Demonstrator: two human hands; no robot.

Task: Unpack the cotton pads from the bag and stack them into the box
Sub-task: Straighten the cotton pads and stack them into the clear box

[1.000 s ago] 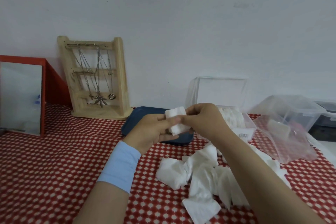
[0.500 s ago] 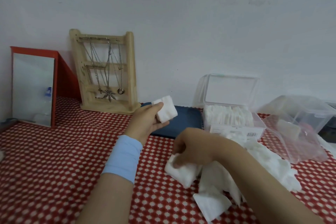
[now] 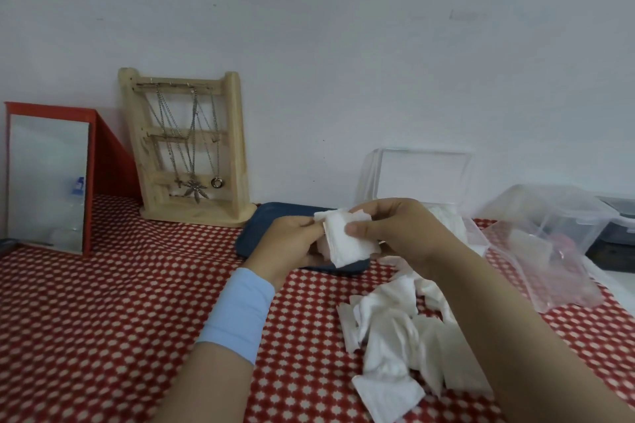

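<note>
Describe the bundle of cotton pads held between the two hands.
The bundle of cotton pads is a stack of white, soft-looking squares, tilted with one corner pointing down. It is held in the air, in front of the dark blue tray. The left hand grips its left edge; the right hand pinches its face with the thumb.

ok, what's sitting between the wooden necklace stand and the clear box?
A dark blue tray on the checked cloth; left hand and right hand grip cotton pads in front of it. Head view.
</note>
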